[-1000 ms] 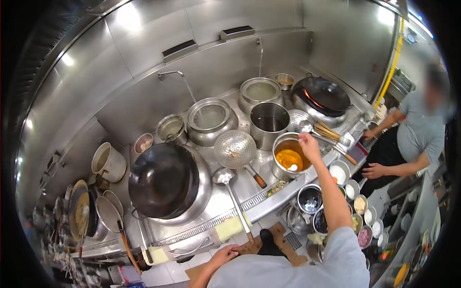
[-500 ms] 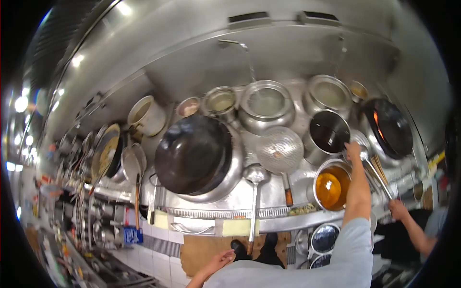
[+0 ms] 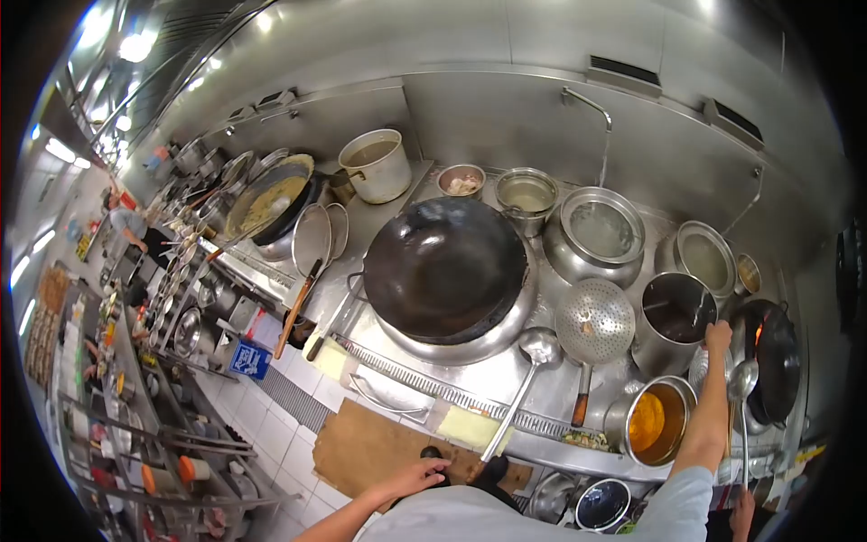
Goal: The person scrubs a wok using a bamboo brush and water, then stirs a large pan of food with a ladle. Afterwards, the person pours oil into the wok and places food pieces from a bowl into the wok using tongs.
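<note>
My right hand (image 3: 718,338) is closed at the right rim of a tall steel pot of dark liquid (image 3: 673,316); what its fingers pinch, if anything, is too small to make out. Just below stands a pot of orange liquid (image 3: 652,421). My left hand (image 3: 423,475) hangs in front of my body near the stove's front edge, fingers loosely apart, holding nothing. A steel ladle (image 3: 524,379) rests on the stove beside a perforated skimmer (image 3: 595,325). The large black wok (image 3: 444,268) sits left of them.
Lidded steel pots (image 3: 603,226) line the back under a running tap (image 3: 587,107). Flames show at another wok (image 3: 768,361) on the right. Near it, a co-worker's hand (image 3: 743,510) holds a ladle. Two strainers (image 3: 312,239) lie on the left, and a distant person (image 3: 128,221) stands beyond.
The view has swung left, so the stove appears farther right. My right hand has moved from the orange-liquid pot to the dark-liquid pot. A co-worker's hand has come onto a ladle.
</note>
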`<state>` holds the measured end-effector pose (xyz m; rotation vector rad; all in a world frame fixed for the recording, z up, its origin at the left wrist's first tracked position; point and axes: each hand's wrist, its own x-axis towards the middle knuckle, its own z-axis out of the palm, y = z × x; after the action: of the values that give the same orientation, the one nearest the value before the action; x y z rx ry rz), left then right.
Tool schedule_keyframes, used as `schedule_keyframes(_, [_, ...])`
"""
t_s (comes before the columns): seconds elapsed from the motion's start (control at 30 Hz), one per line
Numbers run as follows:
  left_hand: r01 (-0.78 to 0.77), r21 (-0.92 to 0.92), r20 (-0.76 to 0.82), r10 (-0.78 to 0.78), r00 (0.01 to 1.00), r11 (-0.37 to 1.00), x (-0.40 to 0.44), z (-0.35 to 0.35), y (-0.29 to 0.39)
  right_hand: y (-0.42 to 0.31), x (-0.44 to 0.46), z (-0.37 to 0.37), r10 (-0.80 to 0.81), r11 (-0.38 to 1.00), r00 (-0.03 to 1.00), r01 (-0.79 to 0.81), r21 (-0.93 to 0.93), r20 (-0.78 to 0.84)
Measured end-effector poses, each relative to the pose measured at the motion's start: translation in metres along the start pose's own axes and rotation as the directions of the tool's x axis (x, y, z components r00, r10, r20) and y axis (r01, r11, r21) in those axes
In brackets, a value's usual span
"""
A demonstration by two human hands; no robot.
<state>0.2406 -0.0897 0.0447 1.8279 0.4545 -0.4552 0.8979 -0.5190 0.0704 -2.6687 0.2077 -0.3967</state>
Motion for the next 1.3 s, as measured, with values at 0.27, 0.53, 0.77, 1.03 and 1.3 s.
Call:
schedule_keyframes(0.27, [0.136,0.043,-0.156,-0.128,0.979,0.990,-0.051,-0.030,-0.059,-0.039,0.024,-0.019,-0.241,0.939,0.969,0.245,-0.241,0.044])
schedule_keyframes(0.53, [0.448,0.186,-0.306,-0.382,0.872,0.874,-0.119,0.013,-0.227,-0.055,0.047,-0.042,-0.326,0.904,0.945,0.320,-0.281,0.027])
schedule_keyframes(0.77, [0.185,-0.176,-0.742,-0.254,0.620,0.967,-0.064,-0.094,-0.170,-0.126,0.018,-0.101,-0.426,0.876,0.904,0.401,-0.268,-0.038])
schedule_keyframes(1.03, [-0.261,0.029,-0.907,0.136,0.399,0.965,0.129,-0.345,-0.096,-0.221,-0.041,-0.129,-0.418,0.884,0.908,0.405,-0.233,-0.008])
schedule_keyframes(1.3, [-0.276,-0.717,-0.557,-0.289,0.778,0.640,0.191,-0.416,-0.062,-0.325,-0.157,-0.123,-0.325,0.939,0.937,0.335,-0.074,0.128])
